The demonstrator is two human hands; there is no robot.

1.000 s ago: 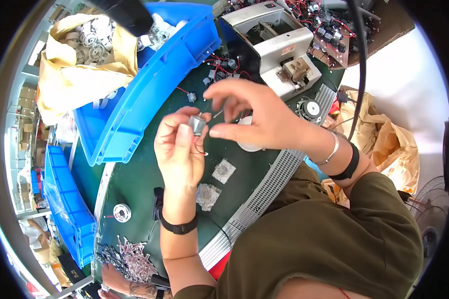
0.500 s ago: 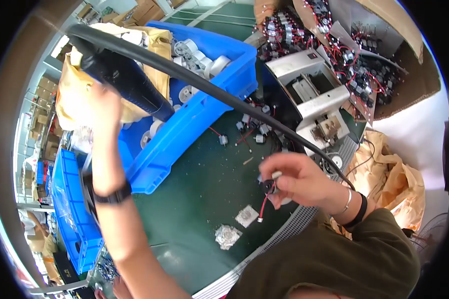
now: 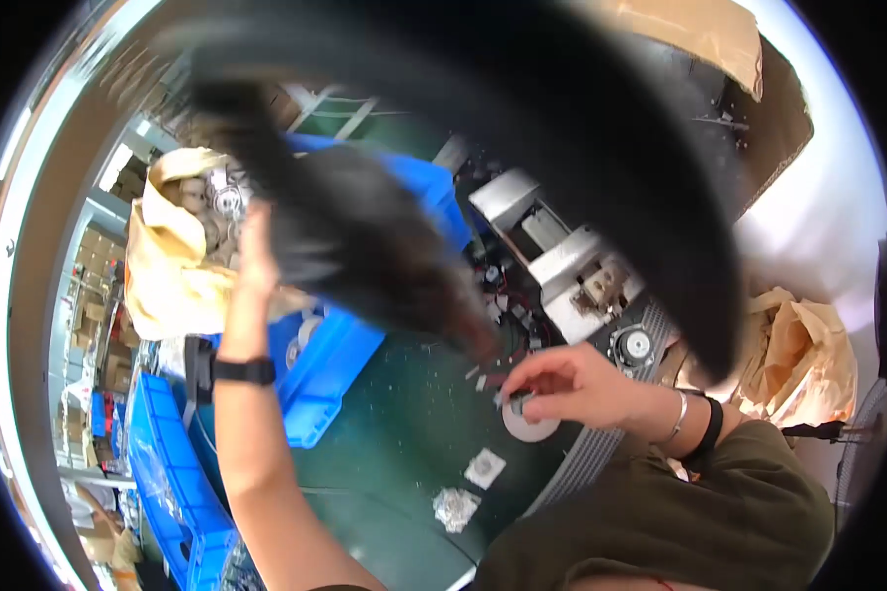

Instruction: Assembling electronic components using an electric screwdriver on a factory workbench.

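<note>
A black corded tool, shaped like an electric screwdriver, slants down to the right across the picture, heavily blurred. My left hand is against its upper left side and appears wrapped round it, though the tool hides the fingers. My right hand pinches a small dark motor, mostly covered by the fingers. Just below those fingertips shows a flat white disc; I cannot tell whether it is held too. The tool's lower end is above and left of my right hand.
A blue bin and a yellow sack of white parts stand left. Right of centre are a metal fixture and loose wired motors. Crumpled foil and a small pale square lie on the green table.
My left hand and the black tool have swung right, the tool coming closer to the view. My right hand has shifted slightly down and left with the motor. The whole view has shifted.
</note>
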